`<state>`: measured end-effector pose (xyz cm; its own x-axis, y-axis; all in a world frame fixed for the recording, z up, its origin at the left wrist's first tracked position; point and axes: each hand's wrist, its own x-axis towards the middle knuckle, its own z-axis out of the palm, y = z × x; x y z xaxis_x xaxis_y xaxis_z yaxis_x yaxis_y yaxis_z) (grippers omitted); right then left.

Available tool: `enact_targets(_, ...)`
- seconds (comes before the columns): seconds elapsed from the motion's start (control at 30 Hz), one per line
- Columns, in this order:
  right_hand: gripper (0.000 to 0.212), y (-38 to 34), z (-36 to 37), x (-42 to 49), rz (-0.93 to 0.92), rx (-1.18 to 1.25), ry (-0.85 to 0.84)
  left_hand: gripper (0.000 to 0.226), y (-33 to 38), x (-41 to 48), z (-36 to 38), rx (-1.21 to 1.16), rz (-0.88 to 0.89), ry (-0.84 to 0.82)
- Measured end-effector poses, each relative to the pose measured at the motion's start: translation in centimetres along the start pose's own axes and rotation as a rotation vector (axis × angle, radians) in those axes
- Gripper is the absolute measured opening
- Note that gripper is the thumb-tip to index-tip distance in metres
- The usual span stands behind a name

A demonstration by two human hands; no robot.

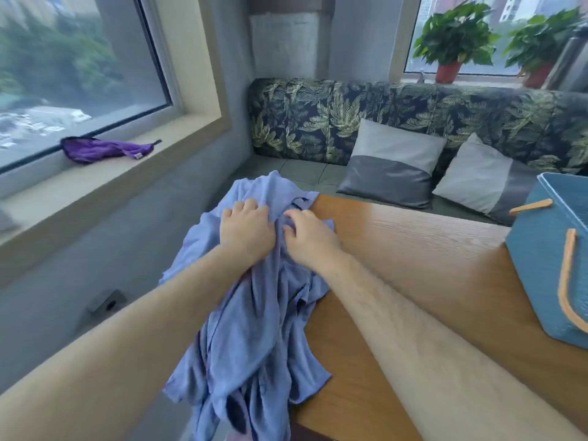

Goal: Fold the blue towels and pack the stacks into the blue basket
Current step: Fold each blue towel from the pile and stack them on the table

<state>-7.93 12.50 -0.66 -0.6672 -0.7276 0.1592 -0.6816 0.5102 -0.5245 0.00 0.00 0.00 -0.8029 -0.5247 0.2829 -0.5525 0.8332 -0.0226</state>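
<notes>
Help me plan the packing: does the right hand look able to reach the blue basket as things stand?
Probably yes. The right hand grips the blue towels, but only bare table lies between it and the blue basket.

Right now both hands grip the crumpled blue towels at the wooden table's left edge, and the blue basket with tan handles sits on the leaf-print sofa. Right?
Not the leaf-print sofa: the head view shows the blue basket with tan handles standing on the wooden table, at its right side. The rest holds.
</notes>
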Motion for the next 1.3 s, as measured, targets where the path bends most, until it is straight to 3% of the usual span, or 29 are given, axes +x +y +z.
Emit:
enact_targets(0.13,0.025,-2.1,2.0,0.7,0.026,0.059,-0.023,0.033,-3.1,-0.4,0.3,0.011,-0.094,-0.052)
enact_targets(0.3,0.039,-3.3,2.5,2.7,0.239,0.346,-0.028,0.02,-3.7,-0.4,-0.1,-0.293,-0.098,-0.002)
enact_targets(0.37,0.042,-3.8,2.5,3.1,0.372,0.534,-0.022,0.026,-3.4,-0.8,-0.6,-0.45,-0.019,0.026)
enact_targets(0.47,0.028,-3.5,1.9,3.5,0.583,0.942,0.002,0.035,-2.2,-1.8,-1.6,-0.64,0.151,0.006)
enact_targets(0.53,0.022,-2.7,1.1,2.9,0.558,1.052,0.022,0.024,-1.2,-2.2,-1.8,-0.742,0.181,-0.018)
enact_targets(0.7,0.029,1.3,-2.7,-1.8,0.416,0.983,0.172,0.012,2.7,-2.6,-2.2,-0.983,-0.015,0.09)
enact_targets(0.8,0.03,4.8,-4.6,-6.5,0.371,0.907,0.228,0.022,6.3,-3.1,-1.6,-0.817,-0.054,-0.017)
enact_targets(0.93,0.016,10.7,-6.4,-13.1,0.424,0.762,0.3,0.015,14.0,-5.8,-0.3,-0.665,0.143,-0.13)
enact_targets(1.1,0.022,18.5,-5.4,-19.9,0.581,0.422,0.418,0.03,21.8,-10.8,4.0,-0.574,0.295,-0.348)
enact_targets(1.2,0.025,21.4,-3.7,-22.7,0.596,0.379,0.448,0.025,22.9,-12.6,6.2,-0.487,0.377,-0.288)
enact_targets(1.3,0.025,22.3,-2.4,-24.1,0.493,0.315,0.511,0.019,22.7,-13.0,6.6,-0.454,0.43,-0.186)
